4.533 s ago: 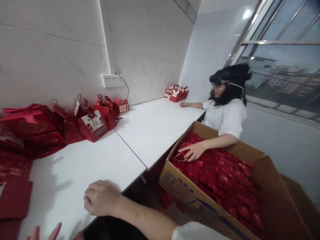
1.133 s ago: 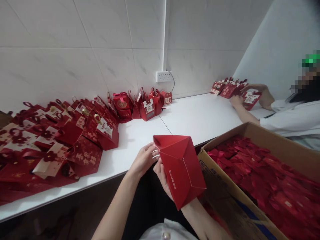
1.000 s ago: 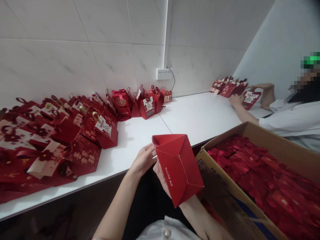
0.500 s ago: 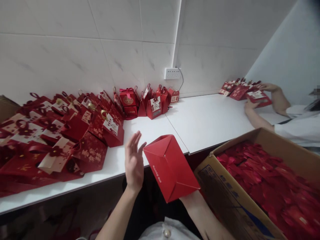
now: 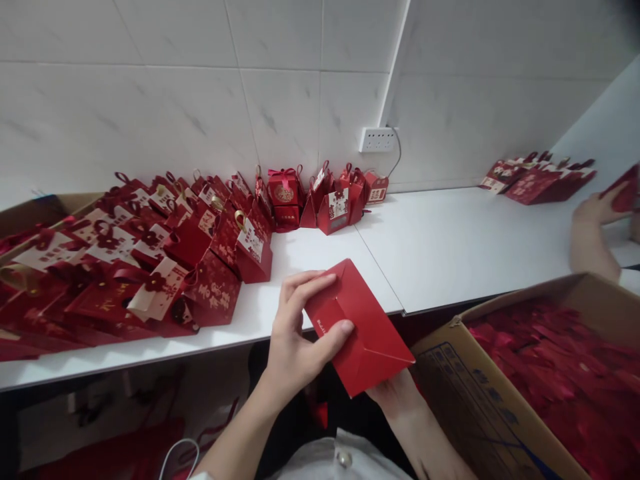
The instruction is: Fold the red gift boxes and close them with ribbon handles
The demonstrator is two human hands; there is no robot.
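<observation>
A red paper gift box [image 5: 367, 320] is held in front of me, with its folded underside turned up toward me. My left hand [image 5: 305, 327] grips its left side, thumb pressed on the folded flaps and fingers along the upper left edge. From below, my right hand [image 5: 393, 387] supports the box; its fingers are hidden behind or inside the box. Small printing on the underside is partly covered by my left thumb.
Many finished red gift boxes [image 5: 213, 293] with ribbon loops crowd the white table [image 5: 435, 247] at left. More boxes [image 5: 533, 183] stand far right, by a co-worker's hand [image 5: 597, 207]. A cardboard carton [image 5: 465, 393] of red pieces is at right. A socket strip [image 5: 377, 140] is on the wall.
My left hand has gone from open beside the box to gripping it, thumb on the underside. The view has shifted right-to-left slightly, and the co-worker's hands have moved away from the far boxes.
</observation>
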